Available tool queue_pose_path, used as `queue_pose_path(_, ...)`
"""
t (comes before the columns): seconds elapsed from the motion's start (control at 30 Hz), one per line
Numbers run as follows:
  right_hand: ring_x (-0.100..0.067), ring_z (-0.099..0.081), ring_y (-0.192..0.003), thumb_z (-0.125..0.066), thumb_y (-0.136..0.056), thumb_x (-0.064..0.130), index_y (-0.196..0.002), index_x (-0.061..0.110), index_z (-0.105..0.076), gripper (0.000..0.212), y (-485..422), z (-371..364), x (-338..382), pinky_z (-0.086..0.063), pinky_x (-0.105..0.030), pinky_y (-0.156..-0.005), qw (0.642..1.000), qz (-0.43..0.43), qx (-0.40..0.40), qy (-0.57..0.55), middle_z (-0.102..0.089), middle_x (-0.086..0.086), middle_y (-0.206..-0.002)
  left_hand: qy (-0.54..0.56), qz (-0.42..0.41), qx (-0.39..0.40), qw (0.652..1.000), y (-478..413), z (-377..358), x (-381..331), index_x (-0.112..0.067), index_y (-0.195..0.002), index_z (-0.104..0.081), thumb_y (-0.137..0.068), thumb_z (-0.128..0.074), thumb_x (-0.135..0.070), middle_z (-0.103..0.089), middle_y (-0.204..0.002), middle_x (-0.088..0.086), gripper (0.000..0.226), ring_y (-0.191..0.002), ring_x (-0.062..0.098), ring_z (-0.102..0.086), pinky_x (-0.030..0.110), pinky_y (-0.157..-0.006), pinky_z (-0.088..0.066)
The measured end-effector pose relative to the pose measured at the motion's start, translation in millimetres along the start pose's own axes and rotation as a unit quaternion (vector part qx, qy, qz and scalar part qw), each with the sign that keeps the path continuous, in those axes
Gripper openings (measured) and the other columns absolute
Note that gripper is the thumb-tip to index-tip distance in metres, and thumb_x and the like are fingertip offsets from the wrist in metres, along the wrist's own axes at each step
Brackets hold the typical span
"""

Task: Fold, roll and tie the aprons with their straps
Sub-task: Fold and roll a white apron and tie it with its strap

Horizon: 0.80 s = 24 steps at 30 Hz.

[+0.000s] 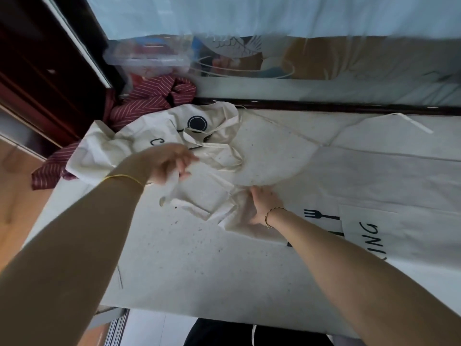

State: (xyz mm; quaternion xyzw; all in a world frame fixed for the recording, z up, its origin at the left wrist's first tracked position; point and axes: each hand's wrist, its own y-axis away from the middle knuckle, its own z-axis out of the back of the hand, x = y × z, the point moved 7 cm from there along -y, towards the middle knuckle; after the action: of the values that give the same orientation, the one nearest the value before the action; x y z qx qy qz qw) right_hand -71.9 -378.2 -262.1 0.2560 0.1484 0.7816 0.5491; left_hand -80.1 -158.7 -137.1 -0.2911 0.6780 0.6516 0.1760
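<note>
Pinning the cream apron (374, 176) under your right hand (262, 206) anchors it, fingers' state unclear; left hand (169, 161) fingers pinch its strap (171, 187), likely untangling.

Single view: head camera, wide-angle.
Position: above the near edge of the table (199, 258), at the person's own body.
Facing: forward and steeply down.
Range: close. Both forearms enter from the near corners, and the left hand (172, 161) and right hand (262, 206) sit near mid-frame.
Right field: the apron (374, 176) runs off the frame.
Far limit: curtain (249, 13) beyond the table.
Left limit: dark wooden furniture (37, 71).
</note>
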Motion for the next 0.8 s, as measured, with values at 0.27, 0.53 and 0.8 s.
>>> queue_pose_path(0.27,-0.031,-0.047,-0.113,-0.081,-0.065,0.037,-0.129,0.018,-0.034,0.081,0.7,0.8,-0.2,-0.048,-0.043,-0.092,1.0,0.0,0.014,-0.001,-0.043,-0.011,-0.124,0.45,-0.195,-0.145,0.859,17.1,75.9,-52.9,-0.001,-0.091,-0.051,-0.087,-0.048,0.005,-0.056,-0.093,0.02,0.007,-0.08,0.026,-0.068,0.032,-0.072,-0.059)
queue_pose_path(0.53,-0.034,-0.042,-0.118,-0.078,-0.069,0.043,-0.137,0.031,-0.027,0.086,1.9,-3.6,-2.3,-0.044,-0.044,-0.096,1.0,0.009,0.025,-0.003,-0.035,-0.013,-0.13,-0.209,-0.242,-0.403,0.858,9.0,96.1,-63.8,-0.011,-0.132,-0.051,-0.086,-0.049,0.007,-0.055,-0.12,0.005,0.049,-0.101,0.019,-0.056,0.03,-0.088,-0.051)
queue_pose_path(0.8,-0.034,-0.04,-0.123,-0.064,-0.085,0.041,-0.148,0.032,-0.022,0.076,5.1,3.2,-2.7,-0.039,-0.039,-0.102,0.998,0.037,0.035,-0.044,-0.033,-0.016,-0.137,-0.473,-0.361,-0.512,0.619,53.2,2.5,-91.3,-0.014,-0.099,-0.071,-0.084,-0.053,-0.022,-0.059,-0.098,0.01,0.025,-0.098,0.03,-0.051,0.035,-0.078,-0.035)
